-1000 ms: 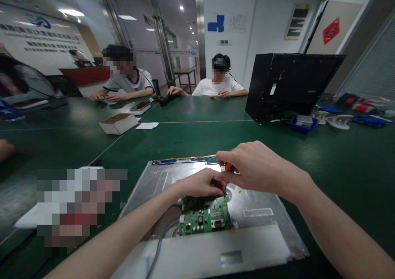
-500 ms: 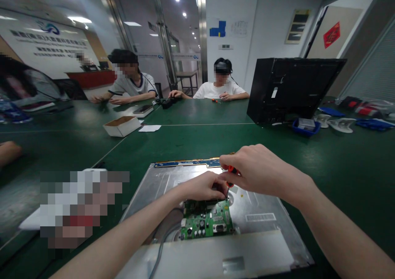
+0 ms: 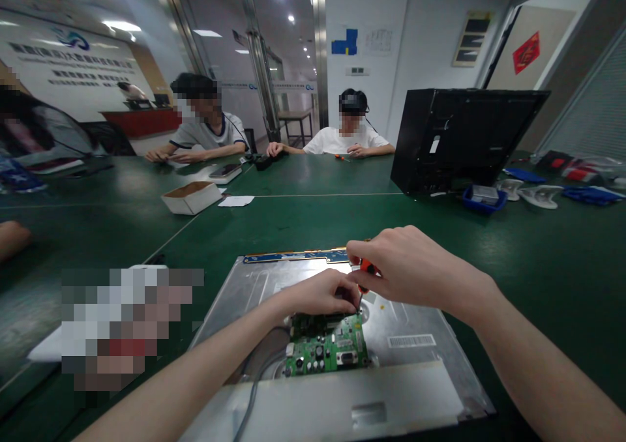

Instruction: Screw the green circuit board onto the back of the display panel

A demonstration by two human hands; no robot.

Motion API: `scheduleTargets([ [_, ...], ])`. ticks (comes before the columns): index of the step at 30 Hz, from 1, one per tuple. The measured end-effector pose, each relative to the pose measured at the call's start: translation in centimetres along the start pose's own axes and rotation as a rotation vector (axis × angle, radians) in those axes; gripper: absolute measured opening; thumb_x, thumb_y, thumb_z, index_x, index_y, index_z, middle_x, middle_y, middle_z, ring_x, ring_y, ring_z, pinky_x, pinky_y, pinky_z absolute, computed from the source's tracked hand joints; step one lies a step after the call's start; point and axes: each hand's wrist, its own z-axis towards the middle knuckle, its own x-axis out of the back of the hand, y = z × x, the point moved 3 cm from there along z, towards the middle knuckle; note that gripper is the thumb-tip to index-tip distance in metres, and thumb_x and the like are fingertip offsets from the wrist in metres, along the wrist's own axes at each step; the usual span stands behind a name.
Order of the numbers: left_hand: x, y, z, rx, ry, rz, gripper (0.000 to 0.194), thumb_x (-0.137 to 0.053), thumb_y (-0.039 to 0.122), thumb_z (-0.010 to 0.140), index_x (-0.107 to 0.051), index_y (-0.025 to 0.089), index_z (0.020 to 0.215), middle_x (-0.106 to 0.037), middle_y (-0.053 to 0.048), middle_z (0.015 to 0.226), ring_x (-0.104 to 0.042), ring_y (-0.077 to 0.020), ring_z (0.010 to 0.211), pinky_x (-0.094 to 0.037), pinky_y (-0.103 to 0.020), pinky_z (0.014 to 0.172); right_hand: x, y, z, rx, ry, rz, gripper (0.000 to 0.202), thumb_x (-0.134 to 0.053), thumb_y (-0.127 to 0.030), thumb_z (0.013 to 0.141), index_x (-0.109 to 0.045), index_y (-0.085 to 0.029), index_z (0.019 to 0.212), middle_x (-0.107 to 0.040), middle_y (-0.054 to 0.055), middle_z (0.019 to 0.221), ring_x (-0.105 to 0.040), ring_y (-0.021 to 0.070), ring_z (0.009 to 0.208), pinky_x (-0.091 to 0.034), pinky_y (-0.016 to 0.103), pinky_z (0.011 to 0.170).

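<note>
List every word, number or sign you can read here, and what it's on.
"福", probably: red diamond sign.
Chinese wall lettering: too blurred to read surely.
Glass door band: too small.
Barcode label on metal panel: too small.
Green circuit board: nothing legible.

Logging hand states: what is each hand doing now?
Left hand: curled near the circuit board; its hold cannot be told.
Right hand: closed on an orange-handled screwdriver.

Head camera looking forward and down
It is facing across a green table (image 3: 303,223), sitting near a circuit board (image 3: 328,345).
</note>
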Motion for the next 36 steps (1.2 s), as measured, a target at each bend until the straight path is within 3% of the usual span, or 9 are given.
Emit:
scheduleTargets([
  [4, 0.09, -0.01, 0.03, 0.003, 0.0, 0.008, 0.002, -0.069, 0.012, 0.077, -0.069, 0.015, 0.077, -0.066, 0.001, 0.071, -0.06, -0.015, 0.068, -0.046, -0.023, 0.065, 0.11, -0.22, -0.15, 0.021, -0.002, 0.026, 0.009, -0.058, -0.024, 0.087, -0.057, -0.02, 0.095, -0.071, 0.002, 0.08, -0.061, 0.0167, 0.062, -0.021, 0.028, 0.051],
  [11, 0.07, 0.05, 0.01, -0.002, -0.023, 0.009, 0.006, -0.07, 0.013, 0.078, -0.07, 0.015, 0.083, -0.07, -0.001, 0.079, -0.064, -0.0174, 0.075, -0.048, -0.024, 0.069, -0.12, -0.06, 0.09, 0.016, 0.014, -0.018, 0.017, -0.054, -0.036, 0.095, -0.061, -0.023, 0.088, -0.07, 0.002, 0.072, -0.06, 0.0166, 0.059, -0.018, 0.028, 0.051],
  [18, 0.04, -0.34, 0.05, 0.006, -0.001, 0.015, 0.003, -0.071, 0.015, 0.078, -0.069, 0.014, 0.081, -0.068, 0.0, 0.074, -0.062, -0.0161, 0.07, -0.048, -0.023, 0.066, -0.04, -0.09, -0.08, 0.028, 0.014, 0.035, 0.01, -0.057, -0.023, 0.086, -0.056, -0.021, 0.096, -0.072, 0.001, 0.082, -0.061, 0.0163, 0.063, -0.021, 0.028, 0.051],
  [24, 0.08, 0.0, -0.02, 0.005, -0.012, 0.012, 0.005, -0.07, 0.012, 0.078, -0.07, 0.015, 0.082, -0.069, -0.001, 0.077, -0.063, -0.0168, 0.075, -0.049, -0.024, 0.069, -0.24, 0.24, 0.06, 0.006, 0.02, 0.027, 0.016, -0.054, -0.037, 0.095, -0.061, -0.023, 0.091, -0.071, 0.001, 0.075, -0.061, 0.0162, 0.061, -0.019, 0.028, 0.052],
  [27, 0.07, -0.03, -0.08, 0.004, 0.005, 0.012, 0.006, -0.07, 0.012, 0.077, -0.069, 0.015, 0.082, -0.069, -0.001, 0.079, -0.063, -0.0166, 0.074, -0.048, -0.024, 0.069, -0.3, 0.26, 0.2, -0.005, 0.02, 0.032, 0.018, -0.05, -0.034, 0.096, -0.061, -0.023, 0.088, -0.069, 0.001, 0.071, -0.059, 0.0152, 0.057, -0.018, 0.028, 0.051],
  [30, 0.03, -0.1, -0.04, 0.002, 0.006, 0.003, 0.004, -0.07, 0.012, 0.077, -0.069, 0.014, 0.08, -0.067, 0.001, 0.073, -0.061, -0.0156, 0.069, -0.048, -0.024, 0.067, -0.1, -0.02, 0.07, -0.008, 0.002, 0.031, 0.008, -0.055, -0.027, 0.09, -0.058, -0.021, 0.093, -0.071, 0.001, 0.077, -0.06, 0.0162, 0.06, -0.02, 0.028, 0.05],
  [32, 0.03, -0.07, 0.02, 0.0, 0.002, -0.001, 0.003, -0.07, 0.013, 0.077, -0.068, 0.015, 0.076, -0.065, 0.002, 0.07, -0.06, -0.0149, 0.067, -0.047, -0.024, 0.067, 0.07, -0.25, -0.12, 0.009, -0.004, 0.042, 0.011, -0.058, -0.024, 0.085, -0.056, -0.02, 0.095, -0.072, 0.002, 0.081, -0.062, 0.0169, 0.063, -0.021, 0.028, 0.05],
  [36, 0.03, -0.03, 0.06, -0.002, -0.018, -0.007, 0.004, -0.07, 0.013, 0.078, -0.068, 0.015, 0.076, -0.066, 0.001, 0.071, -0.061, -0.0154, 0.069, -0.047, -0.024, 0.067, 0.06, -0.3, -0.2, 0.02, -0.005, 0.03, 0.011, -0.057, -0.032, 0.091, -0.058, -0.022, 0.095, -0.072, 0.002, 0.079, -0.064, 0.0182, 0.064, -0.021, 0.027, 0.051],
])
